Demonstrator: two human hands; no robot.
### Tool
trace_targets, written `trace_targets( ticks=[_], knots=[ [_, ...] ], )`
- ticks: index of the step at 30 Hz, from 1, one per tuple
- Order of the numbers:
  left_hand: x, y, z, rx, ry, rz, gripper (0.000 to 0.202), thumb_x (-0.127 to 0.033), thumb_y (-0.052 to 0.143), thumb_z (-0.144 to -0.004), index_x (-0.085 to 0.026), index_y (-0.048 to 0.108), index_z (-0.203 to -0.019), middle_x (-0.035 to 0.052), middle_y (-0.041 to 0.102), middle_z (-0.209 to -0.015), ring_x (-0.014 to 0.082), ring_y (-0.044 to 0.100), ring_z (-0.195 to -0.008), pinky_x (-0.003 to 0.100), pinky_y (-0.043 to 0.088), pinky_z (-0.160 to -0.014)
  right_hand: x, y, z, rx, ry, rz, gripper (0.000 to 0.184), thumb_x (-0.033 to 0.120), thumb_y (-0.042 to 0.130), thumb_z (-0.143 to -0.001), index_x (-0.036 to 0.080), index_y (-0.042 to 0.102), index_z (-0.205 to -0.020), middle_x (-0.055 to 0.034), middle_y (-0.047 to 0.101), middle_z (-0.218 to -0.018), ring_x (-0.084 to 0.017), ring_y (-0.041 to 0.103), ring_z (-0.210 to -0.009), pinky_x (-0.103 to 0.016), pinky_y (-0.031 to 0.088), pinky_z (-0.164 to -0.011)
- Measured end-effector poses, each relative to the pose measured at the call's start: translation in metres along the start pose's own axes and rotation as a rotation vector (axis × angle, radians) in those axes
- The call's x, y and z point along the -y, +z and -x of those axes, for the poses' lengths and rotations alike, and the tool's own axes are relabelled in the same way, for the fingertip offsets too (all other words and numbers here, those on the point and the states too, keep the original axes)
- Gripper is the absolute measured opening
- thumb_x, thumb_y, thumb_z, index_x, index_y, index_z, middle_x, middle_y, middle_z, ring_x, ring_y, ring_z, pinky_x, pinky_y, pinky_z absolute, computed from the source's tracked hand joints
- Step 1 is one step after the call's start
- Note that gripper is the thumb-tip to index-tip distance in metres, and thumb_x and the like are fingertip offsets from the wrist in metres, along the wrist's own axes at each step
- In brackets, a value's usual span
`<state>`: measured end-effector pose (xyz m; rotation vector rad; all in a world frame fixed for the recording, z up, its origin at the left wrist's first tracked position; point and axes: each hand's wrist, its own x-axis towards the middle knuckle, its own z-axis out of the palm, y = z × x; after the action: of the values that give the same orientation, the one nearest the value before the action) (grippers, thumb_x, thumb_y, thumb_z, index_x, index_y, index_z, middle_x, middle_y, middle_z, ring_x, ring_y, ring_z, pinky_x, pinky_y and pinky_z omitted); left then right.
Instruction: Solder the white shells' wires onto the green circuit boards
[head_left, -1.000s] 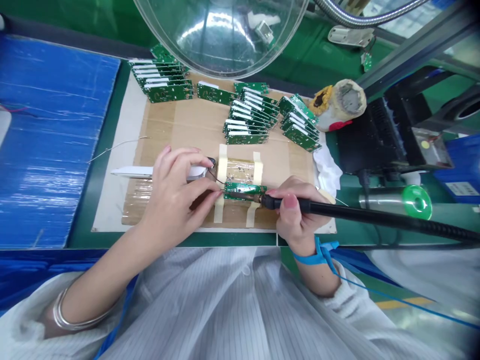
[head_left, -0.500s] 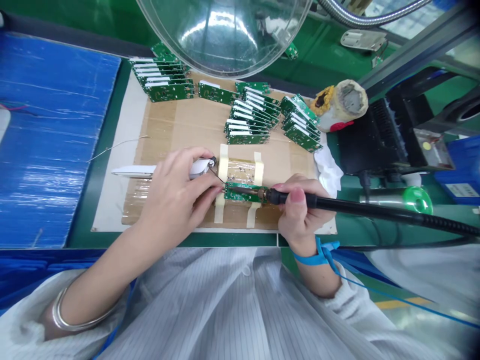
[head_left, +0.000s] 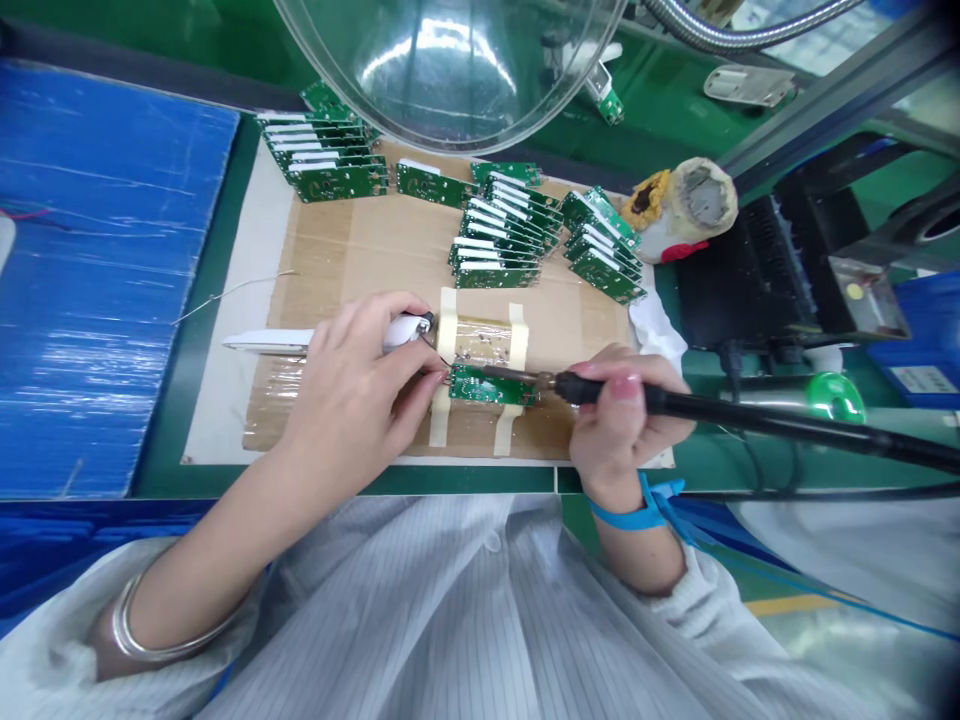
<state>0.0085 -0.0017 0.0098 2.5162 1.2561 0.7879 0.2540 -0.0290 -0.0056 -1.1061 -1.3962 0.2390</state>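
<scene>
My left hand [head_left: 356, 385] is closed over a white plastic housing [head_left: 270, 342] with a dark end. Its thumb and a fingertip pinch a thin dark wire [head_left: 435, 349] that runs from the housing to the left end of a small green circuit board [head_left: 487, 388]. That board lies flat, across two strips of masking tape [head_left: 448, 310]. In my right hand [head_left: 619, 410] is a soldering iron [head_left: 585, 388], its metal tip pointing left over the board's top edge; whether it touches I cannot tell.
Behind the hands stand rows of circuit boards [head_left: 495, 272] on the cardboard [head_left: 390, 250]. A clear round plastic shield [head_left: 450, 140] hangs above. Blue wrapped sheets [head_left: 105, 280] lie left. At right are a black soldering station [head_left: 742, 270], a solder spool [head_left: 834, 398] and a white pot [head_left: 701, 200].
My right hand has drawn the soldering iron to the right, so its tip has shifted from the board's left part towards the middle. The left hand is almost unmoved.
</scene>
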Motion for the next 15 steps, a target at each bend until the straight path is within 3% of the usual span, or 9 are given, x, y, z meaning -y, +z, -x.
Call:
trace_targets(
  ticks=[2, 5, 6, 8, 9, 12, 14, 15],
  knots=[
    [0.000, 0.001, 0.000, -0.001, -0.001, 0.000, 0.011, -0.024, 0.062, -0.108, -0.021, 0.071, -0.102, 0.0168, 0.066, -0.144, 0.0410, 0.068, -0.128, 0.057, 0.055, -0.092, -0.004, -0.005, -0.009, -0.186, 0.003, 0.044, 0.034, 0.050, 0.065, -0.112, 0.027, 0.076, -0.089, 0.0008, 0.067, -0.074, -0.014, 0.057, -0.054, -0.030, 0.043, -0.047],
    [-0.002, 0.004, 0.001, -0.006, -0.008, 0.000, 0.010, -0.024, 0.063, -0.108, -0.023, 0.071, -0.102, 0.0160, 0.066, -0.144, 0.0407, 0.068, -0.128, 0.058, 0.055, -0.093, -0.026, -0.028, -0.034, -0.363, -0.051, 0.147, 0.026, 0.050, 0.067, -0.111, 0.030, 0.083, -0.110, -0.0012, 0.072, -0.088, -0.010, 0.052, -0.052, -0.028, 0.039, -0.046],
    [-0.001, 0.004, 0.001, -0.005, -0.008, -0.002, 0.010, -0.025, 0.063, -0.109, -0.023, 0.070, -0.102, 0.0161, 0.066, -0.144, 0.0404, 0.068, -0.128, 0.058, 0.055, -0.093, -0.037, -0.040, -0.044, -0.358, -0.080, 0.228, 0.022, 0.046, 0.070, -0.110, 0.031, 0.083, -0.119, -0.0036, 0.075, -0.098, -0.011, 0.060, -0.058, -0.029, 0.045, -0.052],
    [0.001, 0.003, 0.001, -0.014, 0.002, 0.006, 0.011, -0.024, 0.062, -0.109, -0.023, 0.070, -0.102, 0.0164, 0.066, -0.143, 0.0393, 0.068, -0.127, 0.058, 0.056, -0.094, -0.059, -0.064, -0.061, -0.174, -0.073, 0.469, 0.019, 0.038, 0.081, -0.102, 0.029, 0.085, -0.118, -0.0093, 0.079, -0.116, -0.020, 0.078, -0.095, -0.032, 0.059, -0.074],
    [0.004, 0.000, 0.001, -0.021, 0.016, 0.020, 0.010, -0.023, 0.062, -0.110, -0.022, 0.070, -0.103, 0.0169, 0.066, -0.143, 0.0386, 0.068, -0.128, 0.057, 0.057, -0.096, -0.068, -0.074, -0.067, -0.076, -0.044, 0.532, 0.023, 0.039, 0.084, -0.099, 0.029, 0.086, -0.120, -0.0084, 0.080, -0.113, -0.021, 0.080, -0.101, -0.032, 0.060, -0.079],
    [0.019, -0.019, 0.005, 0.014, 0.103, 0.033, 0.011, -0.025, 0.060, -0.111, -0.023, 0.071, -0.115, 0.0168, 0.065, -0.145, 0.0361, 0.067, -0.134, 0.056, 0.058, -0.105, -0.076, -0.084, -0.069, 0.004, 0.087, 0.432, 0.032, 0.039, 0.076, -0.105, 0.029, 0.080, -0.136, -0.0058, 0.084, -0.105, -0.018, 0.083, -0.079, -0.030, 0.062, -0.069],
    [0.028, -0.038, 0.012, 0.122, 0.168, -0.066, 0.020, -0.029, 0.055, -0.113, -0.023, 0.072, -0.122, 0.0175, 0.065, -0.149, 0.0377, 0.068, -0.132, 0.057, 0.058, -0.107, -0.061, -0.074, -0.054, -0.035, 0.078, 0.325, 0.029, 0.035, 0.071, -0.109, 0.031, 0.077, -0.137, -0.0062, 0.086, -0.113, -0.021, 0.085, -0.081, -0.033, 0.068, -0.071],
    [0.029, -0.047, 0.016, 0.180, 0.190, -0.142, 0.025, -0.032, 0.052, -0.115, -0.022, 0.073, -0.125, 0.0180, 0.066, -0.149, 0.0391, 0.070, -0.127, 0.058, 0.059, -0.103, -0.049, -0.067, -0.043, -0.013, 0.087, 0.284, 0.030, 0.034, 0.070, -0.110, 0.033, 0.075, -0.140, -0.0052, 0.086, -0.115, -0.022, 0.086, -0.089, -0.036, 0.071, -0.080]
  ],
)
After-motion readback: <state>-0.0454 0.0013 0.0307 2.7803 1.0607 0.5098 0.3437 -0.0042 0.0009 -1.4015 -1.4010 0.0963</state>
